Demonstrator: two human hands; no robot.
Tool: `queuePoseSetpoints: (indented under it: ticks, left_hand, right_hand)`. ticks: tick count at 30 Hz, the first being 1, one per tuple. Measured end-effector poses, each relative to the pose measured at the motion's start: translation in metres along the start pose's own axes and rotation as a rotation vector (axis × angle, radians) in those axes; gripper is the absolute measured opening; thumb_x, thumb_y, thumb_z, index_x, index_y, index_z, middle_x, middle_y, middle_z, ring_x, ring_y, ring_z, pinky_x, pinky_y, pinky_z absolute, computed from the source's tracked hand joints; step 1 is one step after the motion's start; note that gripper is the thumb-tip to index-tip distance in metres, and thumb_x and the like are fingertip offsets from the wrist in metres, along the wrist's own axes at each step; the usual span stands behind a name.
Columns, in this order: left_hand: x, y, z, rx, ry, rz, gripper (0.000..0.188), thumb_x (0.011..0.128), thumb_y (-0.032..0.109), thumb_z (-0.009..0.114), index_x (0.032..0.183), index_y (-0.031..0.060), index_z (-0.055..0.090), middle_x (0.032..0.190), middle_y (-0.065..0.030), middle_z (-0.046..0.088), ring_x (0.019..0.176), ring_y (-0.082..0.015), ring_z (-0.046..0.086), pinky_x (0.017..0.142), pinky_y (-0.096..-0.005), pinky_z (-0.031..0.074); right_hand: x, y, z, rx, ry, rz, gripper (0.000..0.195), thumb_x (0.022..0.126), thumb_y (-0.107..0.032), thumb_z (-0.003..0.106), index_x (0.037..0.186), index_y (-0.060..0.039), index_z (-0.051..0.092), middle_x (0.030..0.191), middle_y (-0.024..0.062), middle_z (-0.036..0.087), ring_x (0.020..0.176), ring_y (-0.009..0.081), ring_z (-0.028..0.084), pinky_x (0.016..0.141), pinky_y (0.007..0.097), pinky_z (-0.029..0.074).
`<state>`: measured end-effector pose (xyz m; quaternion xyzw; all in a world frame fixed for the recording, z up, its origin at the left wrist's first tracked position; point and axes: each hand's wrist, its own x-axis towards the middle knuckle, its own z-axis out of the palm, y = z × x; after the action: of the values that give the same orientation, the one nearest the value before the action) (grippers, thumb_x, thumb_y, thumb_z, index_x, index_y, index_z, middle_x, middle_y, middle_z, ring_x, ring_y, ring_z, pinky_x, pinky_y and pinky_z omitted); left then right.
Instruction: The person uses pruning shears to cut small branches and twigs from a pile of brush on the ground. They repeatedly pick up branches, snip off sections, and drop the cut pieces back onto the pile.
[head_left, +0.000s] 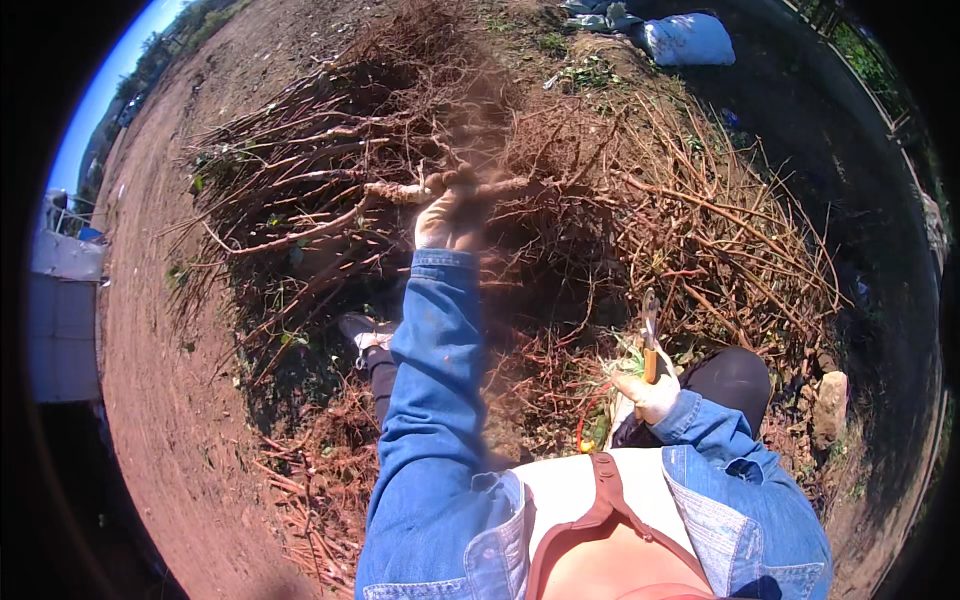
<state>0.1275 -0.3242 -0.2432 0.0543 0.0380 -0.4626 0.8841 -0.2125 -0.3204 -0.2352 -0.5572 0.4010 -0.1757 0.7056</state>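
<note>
My left hand (444, 219), in a pale work glove, reaches forward over the pile of rooted plant stems (315, 150). Its fingers are closed around a thick woody stem (397, 193), which runs crosswise on both sides of the fist. A blurred vertical band hides part of this hand. Close to my right knee, my right hand (651, 396), also gloved, grips pruning shears by the yellow-orange handle (649, 364). The metal blades (649, 311) point away from me, towards a second heap of thin dry stems (720, 225).
Loose reddish roots and cut stems (322, 480) lie around my legs. A stone (830, 409) sits beyond my right knee. Stuffed white sacks (688, 39) stand at the far right. Bare dirt (150, 315) stretches along the left, beside a white structure (66, 322).
</note>
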Motion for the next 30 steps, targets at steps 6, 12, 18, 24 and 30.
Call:
queuePoseSetpoints:
  ticks: [6, 12, 18, 24, 30]
  left_hand:
    - [-0.14, -0.03, 0.023, 0.348, -0.029, 0.062, 0.026, 0.076, -0.007, 0.053, 0.091, 0.0143, 0.058, 0.106, -0.0107, 0.057, 0.098, -0.0296, 0.053, 0.085, -0.0529, 0.041]
    - [-0.256, -0.026, 0.056, 0.759, -0.008, 0.268, 0.023, 0.077, -0.001, 0.055, 0.099, 0.0083, 0.054, 0.104, -0.0085, 0.055, 0.093, -0.0238, 0.054, 0.076, -0.0379, 0.048]
    - [-0.307, 0.012, 0.034, 0.56, -0.213, 0.313, 0.028, 0.081, 0.008, 0.047, 0.104, -0.0075, 0.045, 0.098, -0.0187, 0.053, 0.082, -0.0223, 0.055, 0.068, -0.0291, 0.049]
    - [-0.331, 0.003, 0.013, -0.104, -0.3, -0.12, 0.036, 0.081, 0.017, 0.042, 0.096, -0.0152, 0.05, 0.098, -0.0304, 0.051, 0.093, -0.0383, 0.05, 0.088, -0.0458, 0.039]
    - [-0.351, -0.012, 0.016, 0.578, 0.066, 0.15, 0.056, 0.073, -0.003, 0.051, 0.119, -0.0176, 0.024, 0.102, -0.022, 0.046, 0.081, -0.0206, 0.05, 0.076, -0.0279, 0.046]
  right_hand:
    - [-0.029, 0.021, -0.041, -0.263, -0.131, -0.167, 0.036, 0.075, -0.012, 0.06, 0.108, -0.0003, 0.049, 0.091, 0.0089, 0.06, 0.083, 0.0177, 0.057, 0.074, 0.03, 0.045]
    - [-0.058, 0.022, -0.021, -0.319, -0.118, -0.044, 0.048, 0.067, -0.019, 0.066, 0.104, 0.0032, 0.044, 0.079, 0.0107, 0.056, 0.071, 0.0204, 0.054, 0.067, 0.0296, 0.045]
    - [-0.115, -0.009, 0.01, -0.947, -0.238, -0.214, 0.058, 0.065, -0.023, 0.059, 0.113, 0.0035, 0.041, 0.105, 0.0249, 0.05, 0.099, 0.035, 0.05, 0.085, 0.0369, 0.04]
    - [-0.068, -0.047, 0.009, -1.205, -0.149, -0.199, 0.065, 0.067, -0.03, 0.058, 0.12, 0.0015, 0.037, 0.108, 0.0241, 0.048, 0.099, 0.0334, 0.051, 0.084, 0.0378, 0.041]
    - [-0.05, -0.043, 0.012, -1.062, -0.204, -0.328, 0.046, 0.069, -0.022, 0.059, 0.108, -0.0004, 0.048, 0.091, 0.0164, 0.057, 0.083, 0.028, 0.056, 0.073, 0.034, 0.045]
